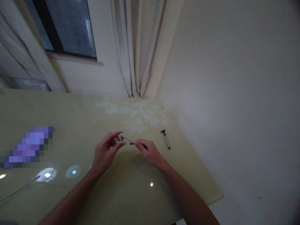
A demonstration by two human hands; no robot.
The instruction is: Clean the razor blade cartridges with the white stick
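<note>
My right hand (148, 151) pinches a thin pale handle (128, 138) between thumb and fingers, above the table. The handle points left towards my left hand (106, 151). At its far end is a small dark green and white piece (122, 138), too small to make out exactly. My left thumb and forefinger curve around that piece, one above and one below, and seem to grip it. Right of my hands, a razor (166, 139) with a black head and grey handle lies on the table.
The pale green glossy table (131, 193) has a white floral pattern near its far edge. A blurred purple oblong thing (29, 147) lies at the left, with a thin cable (20, 190) in front. A wall stands at the right, a curtain (138, 47) and window behind.
</note>
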